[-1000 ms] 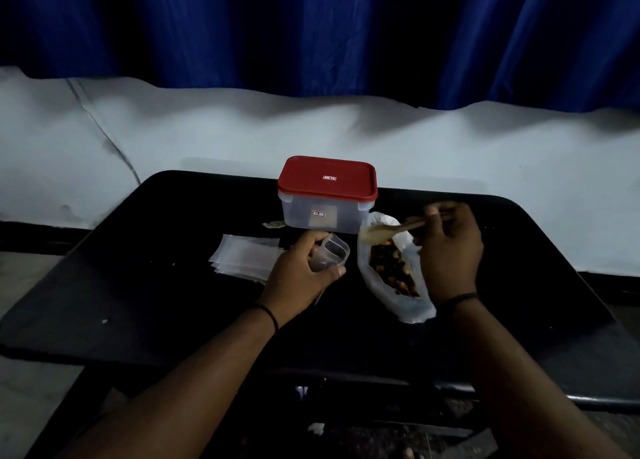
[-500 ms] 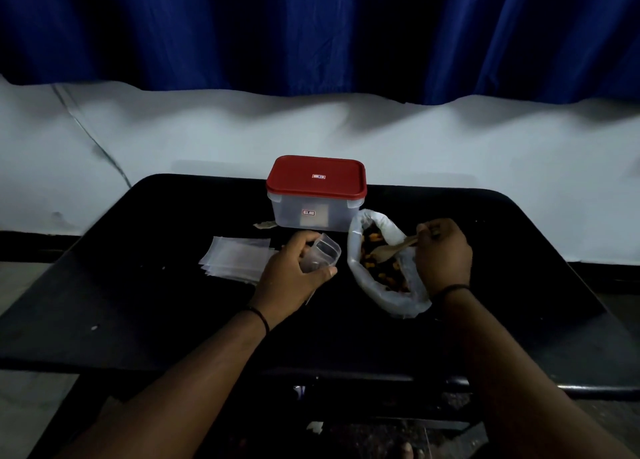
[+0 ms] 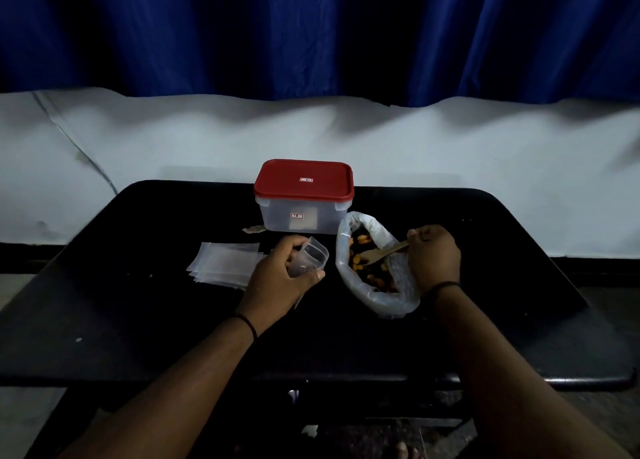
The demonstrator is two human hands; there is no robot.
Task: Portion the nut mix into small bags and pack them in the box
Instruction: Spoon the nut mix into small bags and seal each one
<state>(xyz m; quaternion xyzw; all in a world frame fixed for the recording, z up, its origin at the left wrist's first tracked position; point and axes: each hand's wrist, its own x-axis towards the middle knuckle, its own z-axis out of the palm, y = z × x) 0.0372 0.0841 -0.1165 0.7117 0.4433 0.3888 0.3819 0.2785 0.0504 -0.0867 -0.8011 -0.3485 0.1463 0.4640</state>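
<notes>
Since the earlier frames, the right hand [image 3: 434, 257] has lowered the wooden spoon [image 3: 382, 253] from above the nut bag's mouth down into the nut mix [image 3: 367, 268]; the left hand [image 3: 282, 278] keeps its grip on the small bag [image 3: 310, 256] at the same spot relative to the box.

Right hand: fingers curled around the spoon handle, right of frame centre. The spoon bowl lies on the nuts inside the large clear bag [image 3: 391, 297].

Left hand: fingers and thumb wrapped around the small clear bag, holding its mouth open and tilted toward the large bag. Whether the small bag contains any nuts cannot be determined. A dark band sits on each wrist.

Large bag: lies on the black surface [image 3: 138, 320], mouth rolled open, between the two hands and just in front of the box's right corner.

Box [image 3: 303, 212]: translucent body with red lid [image 3: 304, 180] fitted, at centre frame on the far part of the surface, behind both hands.

Empty bags [image 3: 221, 263]: flat stack of clear pouches on the surface, left of the left hand, partly covered by it.

A small scrap [image 3: 253, 230] lies beside the box's lower left corner.

Background: white wall [image 3: 173, 140] mid frame; blue curtain [image 3: 311, 32] across the top.
</notes>
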